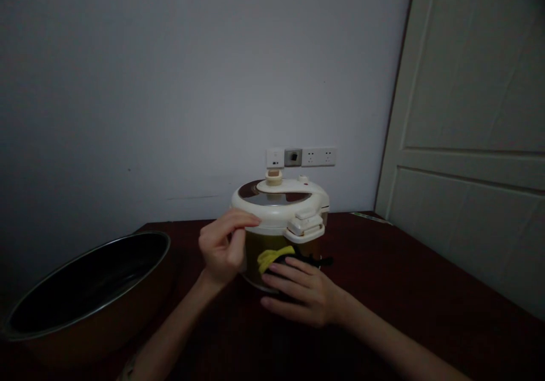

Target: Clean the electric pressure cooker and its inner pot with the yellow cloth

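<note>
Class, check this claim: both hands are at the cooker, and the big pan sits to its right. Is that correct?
No: the head view shows the pan left of the cooker. The left hand and right hand are both at the cooker.

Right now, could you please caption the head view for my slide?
Left hand at a cooker's lid rim, right hand on a yellow-and-black item at its front.

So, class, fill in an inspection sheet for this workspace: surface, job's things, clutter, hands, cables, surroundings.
Surface: dark red table, dimly lit.
Job's things: cooker with cream lid on; yellow-and-black item at its front.
Clutter: large dark basin at left.
Hands: left hand fingertips at the lid rim; right hand flat over the item.
Cables: nothing seen.
Surroundings: wall sockets, pale door at right.
</note>
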The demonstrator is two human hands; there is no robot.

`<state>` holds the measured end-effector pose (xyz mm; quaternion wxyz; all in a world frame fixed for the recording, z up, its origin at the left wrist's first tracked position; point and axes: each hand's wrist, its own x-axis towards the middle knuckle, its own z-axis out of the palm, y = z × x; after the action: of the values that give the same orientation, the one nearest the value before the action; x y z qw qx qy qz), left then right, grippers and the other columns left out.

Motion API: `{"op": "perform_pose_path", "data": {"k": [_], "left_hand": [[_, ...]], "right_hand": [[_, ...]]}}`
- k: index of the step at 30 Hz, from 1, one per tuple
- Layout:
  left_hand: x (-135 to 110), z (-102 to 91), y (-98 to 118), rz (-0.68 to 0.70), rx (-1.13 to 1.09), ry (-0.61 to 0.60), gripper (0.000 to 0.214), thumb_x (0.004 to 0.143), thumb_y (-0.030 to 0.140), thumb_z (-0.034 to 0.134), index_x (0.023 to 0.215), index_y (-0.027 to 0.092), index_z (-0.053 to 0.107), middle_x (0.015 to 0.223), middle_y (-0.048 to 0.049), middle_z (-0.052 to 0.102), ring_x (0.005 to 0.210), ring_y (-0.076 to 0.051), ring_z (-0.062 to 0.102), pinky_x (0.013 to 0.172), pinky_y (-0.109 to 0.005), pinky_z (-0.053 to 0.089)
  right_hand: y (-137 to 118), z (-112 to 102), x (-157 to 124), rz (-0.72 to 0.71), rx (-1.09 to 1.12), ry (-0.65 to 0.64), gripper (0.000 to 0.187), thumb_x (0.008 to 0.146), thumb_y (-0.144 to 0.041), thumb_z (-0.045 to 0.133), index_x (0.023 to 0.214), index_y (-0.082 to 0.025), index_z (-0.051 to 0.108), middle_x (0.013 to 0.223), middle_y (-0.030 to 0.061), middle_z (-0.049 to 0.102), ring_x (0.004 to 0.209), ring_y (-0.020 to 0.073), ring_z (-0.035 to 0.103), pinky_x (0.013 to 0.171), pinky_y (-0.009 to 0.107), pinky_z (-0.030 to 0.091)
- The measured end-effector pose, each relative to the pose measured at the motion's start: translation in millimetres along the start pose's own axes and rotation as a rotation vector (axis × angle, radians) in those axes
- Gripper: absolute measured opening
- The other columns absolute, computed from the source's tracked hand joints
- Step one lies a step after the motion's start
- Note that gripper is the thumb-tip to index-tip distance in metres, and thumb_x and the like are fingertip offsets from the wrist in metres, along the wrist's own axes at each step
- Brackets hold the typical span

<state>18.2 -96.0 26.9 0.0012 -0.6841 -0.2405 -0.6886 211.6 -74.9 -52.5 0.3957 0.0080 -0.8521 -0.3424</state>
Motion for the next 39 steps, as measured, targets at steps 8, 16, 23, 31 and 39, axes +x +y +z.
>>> {"op": "perform_pose_path", "data": {"k": [8,16,23,31,39], "left_hand": [[-3.3,12.6,59.3,-0.422,-0.413,-0.243,0.043,0.089,0.035,0.031,0.122,0.024,0.055,0.119,-0.0085,0.062,0.108,-0.024,0.059,0.088,-0.041,0.051],[-7.7,25.0,34.3,-0.684,-0.482,-0.190,0.032,0.080,0.042,0.052,0.100,0.021,0.066,0.093,-0.0079,0.069,0.089,-0.022,0.065,0.076,-0.034,0.054],[6.1,10.1,12.6,-0.734,-0.327,0.026,0.037,0.070,0.034,0.067,0.103,0.019,0.061,0.095,-0.0066,0.067,0.082,-0.021,0.064,0.071,-0.030,0.053],[39.9,6.3,0.8,0.329,0.487,-0.577,0.042,0.075,0.014,0.060,0.116,0.019,0.054,0.114,-0.0111,0.057,0.104,-0.023,0.055,0.087,-0.038,0.048],[56.0,52.4,-8.7,0.575,0.534,-0.951,0.033,0.081,0.030,0.056,0.112,0.017,0.055,0.099,-0.0090,0.061,0.091,-0.021,0.054,0.079,-0.038,0.046]], "right_hand": [[10.0,-44.5,67.0,0.136,-0.008,0.369,0.039,0.080,-0.014,0.056,0.119,-0.021,0.054,0.117,0.0096,0.062,0.125,0.0217,0.045,0.105,0.042,0.038],[16.1,-18.0,70.2,0.352,0.139,0.194,0.059,0.080,-0.013,0.045,0.137,-0.003,0.030,0.137,0.0211,0.043,0.135,0.0263,0.028,0.107,0.047,0.035],[54.0,-50.3,47.2,0.686,0.491,0.489,0.045,0.087,-0.015,0.043,0.131,-0.020,0.039,0.117,0.0089,0.062,0.110,0.0181,0.058,0.096,0.039,0.048],[117.6,-79.7,1.2,1.121,0.324,0.719,0.024,0.083,-0.021,0.051,0.106,-0.018,0.057,0.081,0.0042,0.068,0.077,0.0168,0.066,0.074,0.036,0.056],[141.6,-59.1,-28.6,1.193,0.143,0.537,0.035,0.080,-0.023,0.051,0.115,-0.018,0.052,0.093,0.0091,0.067,0.088,0.0203,0.064,0.075,0.038,0.054]]}}
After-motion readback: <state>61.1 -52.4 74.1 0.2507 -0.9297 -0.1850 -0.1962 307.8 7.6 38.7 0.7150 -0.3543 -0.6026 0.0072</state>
